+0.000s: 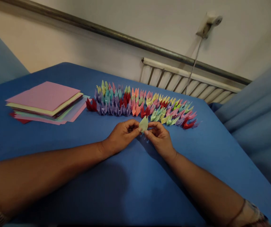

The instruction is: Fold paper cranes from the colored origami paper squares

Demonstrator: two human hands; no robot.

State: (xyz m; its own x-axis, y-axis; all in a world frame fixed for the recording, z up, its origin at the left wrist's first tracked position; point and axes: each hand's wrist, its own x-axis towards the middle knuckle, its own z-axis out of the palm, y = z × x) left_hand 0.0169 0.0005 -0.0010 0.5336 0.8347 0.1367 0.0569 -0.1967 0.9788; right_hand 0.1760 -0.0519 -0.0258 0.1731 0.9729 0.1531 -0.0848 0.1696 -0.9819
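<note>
My left hand (122,135) and my right hand (159,137) meet over the blue table, both pinching a small pale green folded paper piece (144,123) between their fingertips. The piece stands pointed end up. Just beyond it, rows of several folded paper figures (140,104) in purple, red, orange, pink, yellow and green stand close together on the table.
A stack of coloured paper sheets (46,102), pink on top, lies at the left of the blue-covered table (126,183). Behind the table are a white rail (187,75), a metal pipe along the wall and a wall fitting with a hanging cord (207,25).
</note>
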